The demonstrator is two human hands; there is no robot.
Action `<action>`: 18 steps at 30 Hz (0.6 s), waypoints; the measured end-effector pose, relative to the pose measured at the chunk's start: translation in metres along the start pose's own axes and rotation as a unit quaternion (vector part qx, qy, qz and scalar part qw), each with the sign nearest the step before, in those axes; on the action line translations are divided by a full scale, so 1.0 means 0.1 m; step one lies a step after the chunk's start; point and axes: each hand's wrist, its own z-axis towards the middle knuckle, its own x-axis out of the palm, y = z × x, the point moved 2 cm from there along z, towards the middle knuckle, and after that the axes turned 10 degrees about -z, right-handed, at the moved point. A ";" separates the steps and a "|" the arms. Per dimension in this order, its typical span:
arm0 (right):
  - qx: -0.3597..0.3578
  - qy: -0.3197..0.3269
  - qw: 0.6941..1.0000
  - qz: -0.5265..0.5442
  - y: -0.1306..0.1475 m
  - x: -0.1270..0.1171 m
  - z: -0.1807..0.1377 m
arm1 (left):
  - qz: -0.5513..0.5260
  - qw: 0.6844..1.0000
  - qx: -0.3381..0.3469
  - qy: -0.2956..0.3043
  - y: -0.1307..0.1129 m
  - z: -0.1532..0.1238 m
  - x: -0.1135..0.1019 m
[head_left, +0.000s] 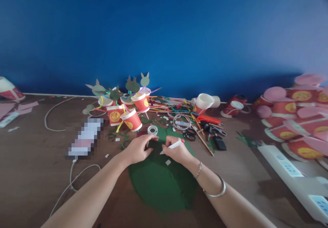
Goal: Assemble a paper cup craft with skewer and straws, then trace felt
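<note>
A sheet of dark green paper (161, 183) lies on the brown table in front of me. My left hand (139, 148) rests on its far edge, fingers curled and pressing the paper down. My right hand (176, 151) is closed around a white marker with a red cap (175, 144), its tip pointing down at the green paper between my two hands. A small white scrap (167, 162) lies on the paper just below my right hand. A roll of clear tape (152, 130) sits just beyond my left hand.
Red paper cups with green bunny cut-outs (128, 108) stand behind the paper. Straws, black scissors (189, 134), a red cutter (208, 119) and sticks lie to the right. More red cups (294, 125) pile at far right, by a white power strip (289, 168). A cable and blurred object (85, 137) lie left.
</note>
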 end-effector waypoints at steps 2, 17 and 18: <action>0.001 -0.004 1.000 0.001 -0.01 0.00 0.00 | 0.001 1.000 -0.001 -0.002 -0.01 0.00 0.00; 0.076 -0.004 0.986 0.149 -0.08 -0.04 0.02 | 0.001 1.000 0.003 -0.005 0.01 0.00 0.00; 0.080 -0.008 0.985 0.153 -0.08 -0.04 0.03 | 0.000 1.000 0.004 -0.005 0.01 0.00 0.00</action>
